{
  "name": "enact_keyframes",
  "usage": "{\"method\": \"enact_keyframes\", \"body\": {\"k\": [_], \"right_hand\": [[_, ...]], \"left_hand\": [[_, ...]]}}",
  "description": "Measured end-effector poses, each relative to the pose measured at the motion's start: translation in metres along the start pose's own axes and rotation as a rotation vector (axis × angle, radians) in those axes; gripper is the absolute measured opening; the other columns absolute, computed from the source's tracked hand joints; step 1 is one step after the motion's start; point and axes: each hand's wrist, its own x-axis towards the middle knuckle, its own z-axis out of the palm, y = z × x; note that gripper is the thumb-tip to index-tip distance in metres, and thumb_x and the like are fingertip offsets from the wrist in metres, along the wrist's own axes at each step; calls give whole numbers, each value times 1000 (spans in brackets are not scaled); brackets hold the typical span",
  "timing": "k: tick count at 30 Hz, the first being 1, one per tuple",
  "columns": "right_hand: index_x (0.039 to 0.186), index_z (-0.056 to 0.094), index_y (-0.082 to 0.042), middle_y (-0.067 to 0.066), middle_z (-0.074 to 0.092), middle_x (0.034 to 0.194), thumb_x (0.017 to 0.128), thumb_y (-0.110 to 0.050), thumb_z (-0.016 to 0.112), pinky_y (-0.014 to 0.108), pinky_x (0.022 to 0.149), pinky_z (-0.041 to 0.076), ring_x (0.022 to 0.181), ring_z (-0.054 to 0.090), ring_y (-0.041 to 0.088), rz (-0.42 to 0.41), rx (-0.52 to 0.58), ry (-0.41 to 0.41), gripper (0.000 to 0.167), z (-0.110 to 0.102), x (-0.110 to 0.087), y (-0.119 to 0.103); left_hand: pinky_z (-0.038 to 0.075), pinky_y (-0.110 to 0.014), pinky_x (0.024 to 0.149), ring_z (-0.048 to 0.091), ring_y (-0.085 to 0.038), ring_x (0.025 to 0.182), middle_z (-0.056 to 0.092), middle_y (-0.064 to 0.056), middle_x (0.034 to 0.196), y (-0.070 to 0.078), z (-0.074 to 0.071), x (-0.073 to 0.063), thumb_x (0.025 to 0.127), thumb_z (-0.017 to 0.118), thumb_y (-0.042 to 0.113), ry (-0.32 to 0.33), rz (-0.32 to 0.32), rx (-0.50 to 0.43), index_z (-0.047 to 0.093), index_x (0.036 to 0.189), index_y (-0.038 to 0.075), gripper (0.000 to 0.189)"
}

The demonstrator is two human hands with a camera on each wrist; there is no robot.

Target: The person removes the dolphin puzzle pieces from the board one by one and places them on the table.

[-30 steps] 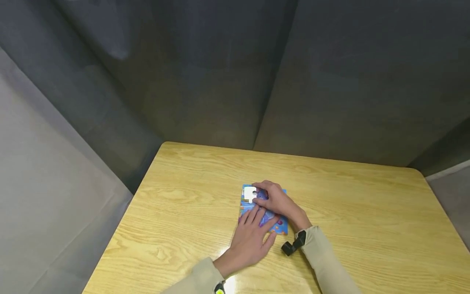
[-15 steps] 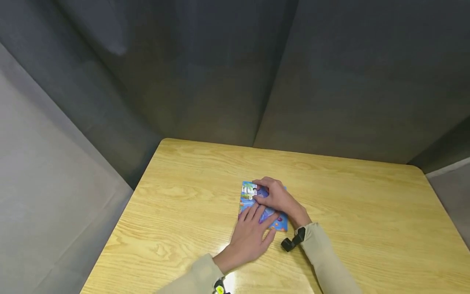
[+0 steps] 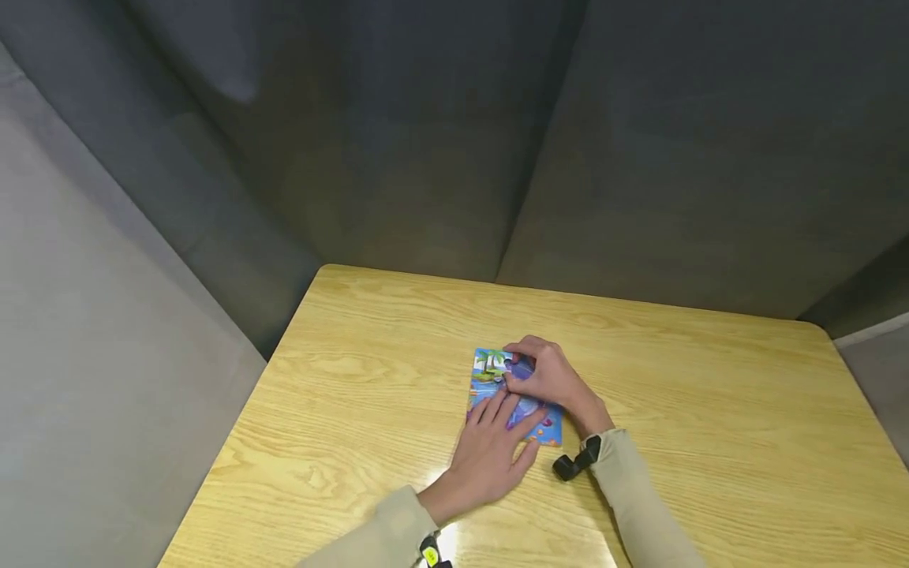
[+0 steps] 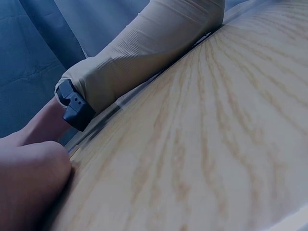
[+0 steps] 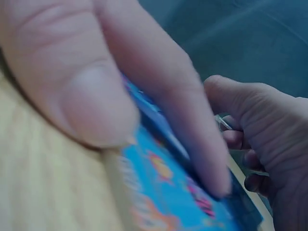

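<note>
Lower centre: left hand (image 3: 488, 459) spread flat on puzzle (image 3: 528, 405), right hand (image 3: 553, 379) pinching palm piece (image 3: 488, 366); uneven pressing could unseat it.

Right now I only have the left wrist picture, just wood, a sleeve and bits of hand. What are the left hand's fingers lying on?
Observer: The left hand lies spread across a colourful jigsaw puzzle.
Visitor: And the other hand?
Observer: The right hand curls its fingers beside the palm trees; I can't tell whether it pinches a piece.
Visitor: Anything on the left wrist?
Observer: Yes, a black device with a yellow mark.
</note>
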Motion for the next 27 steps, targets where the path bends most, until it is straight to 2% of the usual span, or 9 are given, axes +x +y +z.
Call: {"method": "enact_keyframes", "body": {"k": [8,16,21,27], "right_hand": [[117,76,-3,5,67,93,79,-17,85,27,62,43,72,53,20,-9,-56,62,42,-24,-6,14],[116,77,-2,6,67,96,77,-14,86,24,62,43,74,53,20,20,-51,115,42,-43,-17,32],[117,76,-2,7,66,95,78,-12,86,23,62,39,74,50,19,64,-76,139,42,-57,-25,48],[118,76,-2,7,66,94,78,-11,85,23,64,39,76,50,19,135,-113,129,42,-75,-35,68]], "left_hand": [[25,-55,123,19,-33,159,24,-9,172,2,0,1,111,30,50,-3,-3,-26,38,161,40,52],[26,-56,122,20,-33,158,27,-10,171,0,3,2,112,31,49,8,12,-36,39,161,38,51],[26,-56,122,20,-34,158,26,-10,171,-1,3,5,112,29,49,7,17,-32,38,161,38,51],[25,-56,123,20,-33,158,26,-9,171,0,3,5,112,29,49,-7,6,-45,39,161,39,51]]}}
